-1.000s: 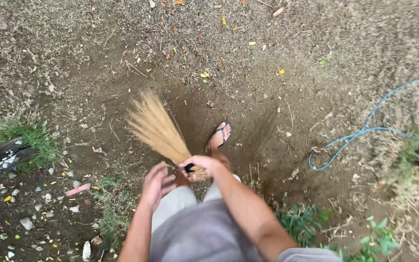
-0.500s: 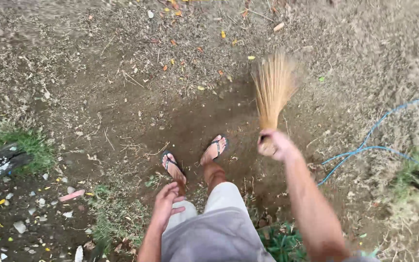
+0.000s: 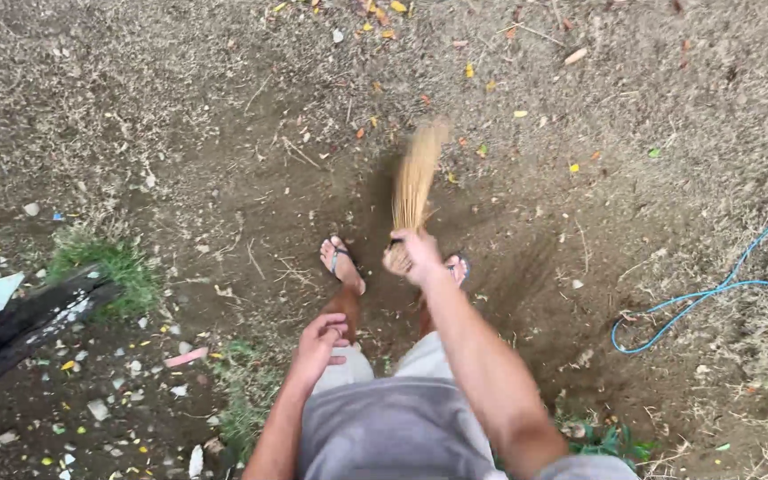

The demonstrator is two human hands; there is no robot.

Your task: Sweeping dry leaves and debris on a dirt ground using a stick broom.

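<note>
Right hand (image 3: 417,258) fingers clamped on broom (image 3: 415,178); left hand (image 3: 322,342) loose, empty. Dirt underfoot bare, leaves (image 3: 468,69) lie ahead.

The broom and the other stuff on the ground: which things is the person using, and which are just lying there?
In use:
- stick broom, gripped in the right hand
- fallen leaves scattered on the bare dirt

Just lying about:
- blue hose
- black plank
- grass tuft
- left hand, holding nothing

a short straw-coloured broom (image 3: 414,182), bristles blurred and pointing away over bare dirt, base gripped at the near end.
</note>
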